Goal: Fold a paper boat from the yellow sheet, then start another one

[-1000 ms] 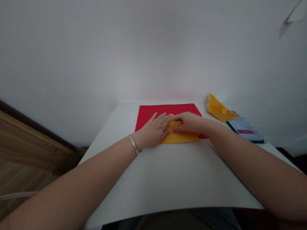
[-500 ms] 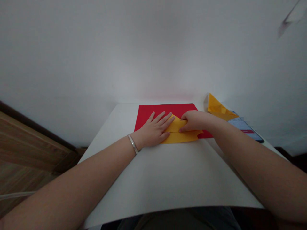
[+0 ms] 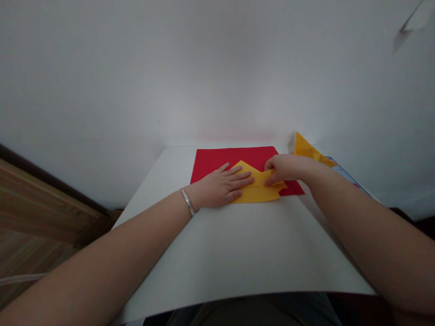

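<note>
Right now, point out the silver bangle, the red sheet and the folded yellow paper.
silver bangle (image 3: 187, 202): head view, on the top of the band.
red sheet (image 3: 212, 159): head view, on its bare far-left area.
folded yellow paper (image 3: 255, 195): head view, on the lower folded band.

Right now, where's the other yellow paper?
In the head view, the folded yellow paper sits at the table's far right corner, past the right hand, beside a phone.
</note>
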The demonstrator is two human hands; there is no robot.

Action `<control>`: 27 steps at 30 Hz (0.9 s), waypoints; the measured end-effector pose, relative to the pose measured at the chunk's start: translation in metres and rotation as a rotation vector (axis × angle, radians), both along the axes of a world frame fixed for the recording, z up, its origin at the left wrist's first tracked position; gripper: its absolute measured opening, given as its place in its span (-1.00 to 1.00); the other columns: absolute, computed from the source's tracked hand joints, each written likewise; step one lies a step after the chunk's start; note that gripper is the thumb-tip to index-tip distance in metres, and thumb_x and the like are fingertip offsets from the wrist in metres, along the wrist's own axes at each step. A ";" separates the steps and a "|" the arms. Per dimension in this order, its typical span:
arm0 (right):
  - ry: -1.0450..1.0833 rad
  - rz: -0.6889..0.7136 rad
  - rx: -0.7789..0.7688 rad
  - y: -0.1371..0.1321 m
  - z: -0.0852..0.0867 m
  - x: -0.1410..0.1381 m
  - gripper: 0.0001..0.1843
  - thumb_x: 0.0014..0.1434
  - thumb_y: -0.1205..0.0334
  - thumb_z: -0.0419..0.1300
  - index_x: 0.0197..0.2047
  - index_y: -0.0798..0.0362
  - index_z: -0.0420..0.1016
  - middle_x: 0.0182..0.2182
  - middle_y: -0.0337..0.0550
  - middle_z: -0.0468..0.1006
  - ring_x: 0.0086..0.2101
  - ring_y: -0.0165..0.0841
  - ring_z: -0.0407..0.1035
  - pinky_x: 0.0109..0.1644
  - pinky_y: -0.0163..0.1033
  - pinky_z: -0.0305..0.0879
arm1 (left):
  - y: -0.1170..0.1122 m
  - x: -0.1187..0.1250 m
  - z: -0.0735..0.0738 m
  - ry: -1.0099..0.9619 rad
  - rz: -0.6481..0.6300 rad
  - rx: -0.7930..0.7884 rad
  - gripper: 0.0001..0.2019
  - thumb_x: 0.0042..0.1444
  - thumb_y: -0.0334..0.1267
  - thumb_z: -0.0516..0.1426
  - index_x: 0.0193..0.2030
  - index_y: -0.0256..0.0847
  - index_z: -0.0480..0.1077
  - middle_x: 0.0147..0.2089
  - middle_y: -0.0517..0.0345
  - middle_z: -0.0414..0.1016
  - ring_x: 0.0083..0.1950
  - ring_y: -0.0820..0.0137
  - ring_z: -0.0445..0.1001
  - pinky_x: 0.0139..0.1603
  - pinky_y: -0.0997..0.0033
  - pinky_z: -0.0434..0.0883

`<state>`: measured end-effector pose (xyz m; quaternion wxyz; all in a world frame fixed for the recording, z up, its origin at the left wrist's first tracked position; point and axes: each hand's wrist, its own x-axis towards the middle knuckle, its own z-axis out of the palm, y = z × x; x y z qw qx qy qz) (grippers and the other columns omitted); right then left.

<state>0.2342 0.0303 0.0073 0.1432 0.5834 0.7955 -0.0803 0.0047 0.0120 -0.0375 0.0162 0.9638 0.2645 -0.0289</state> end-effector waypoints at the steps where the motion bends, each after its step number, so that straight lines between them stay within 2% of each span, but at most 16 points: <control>1: -0.003 -0.009 -0.017 0.000 0.001 0.002 -0.61 -0.08 -0.07 0.25 -0.23 -0.01 0.55 -0.31 -0.06 0.59 -0.33 -0.18 0.44 -0.39 -0.19 0.19 | 0.000 0.000 0.000 -0.001 -0.007 -0.004 -0.51 0.34 -0.14 -0.19 0.39 -0.02 -0.10 0.44 0.22 -0.14 0.45 0.26 -0.28 0.38 -0.01 -0.27; 5: -0.024 -0.041 -0.059 -0.002 0.005 0.006 -0.64 -0.07 -0.03 0.26 -0.24 -0.01 0.55 -0.33 -0.09 0.59 -0.33 -0.18 0.45 -0.39 -0.20 0.19 | -0.001 -0.001 0.003 0.002 -0.021 -0.017 -0.52 0.34 -0.11 -0.18 0.38 0.11 -0.12 0.45 0.20 -0.20 0.45 0.20 -0.28 0.35 -0.12 -0.24; 11: -0.061 -0.015 -0.067 -0.004 0.008 0.003 -0.66 -0.04 0.02 0.25 -0.24 0.05 0.57 -0.35 -0.04 0.59 -0.33 -0.16 0.45 -0.34 -0.17 0.21 | -0.004 0.000 0.005 0.006 -0.008 -0.023 -0.53 0.34 -0.09 -0.19 0.38 0.16 -0.13 0.45 0.19 -0.20 0.45 0.14 -0.27 0.32 -0.22 -0.23; 17: -0.068 -0.037 -0.066 -0.002 0.007 0.003 -0.68 -0.06 0.03 0.27 -0.28 0.06 0.57 -0.37 -0.06 0.59 -0.35 -0.17 0.46 -0.36 -0.17 0.22 | -0.004 0.000 0.005 -0.005 -0.014 -0.010 -0.53 0.34 -0.08 -0.18 0.37 0.17 -0.09 0.45 0.19 -0.17 0.45 0.17 -0.25 0.34 -0.13 -0.23; 21: -0.084 -0.073 -0.067 -0.001 0.008 0.005 -0.75 -0.12 0.04 0.32 -0.41 0.03 0.54 -0.44 -0.11 0.58 -0.39 -0.18 0.46 -0.40 -0.18 0.21 | -0.004 0.000 0.005 -0.008 -0.025 -0.010 -0.53 0.34 -0.10 -0.18 0.37 0.13 -0.07 0.45 0.15 -0.15 0.45 0.18 -0.23 0.36 -0.06 -0.21; 27: -0.104 -0.068 -0.139 0.001 0.009 0.013 -0.85 -0.10 0.13 0.29 -0.56 0.01 0.49 -0.52 -0.17 0.57 -0.46 -0.26 0.44 -0.42 -0.21 0.21 | -0.002 0.001 0.002 -0.019 -0.017 -0.023 -0.53 0.33 -0.10 -0.17 0.37 0.11 -0.05 0.45 0.13 -0.15 0.45 0.17 -0.21 0.36 -0.05 -0.15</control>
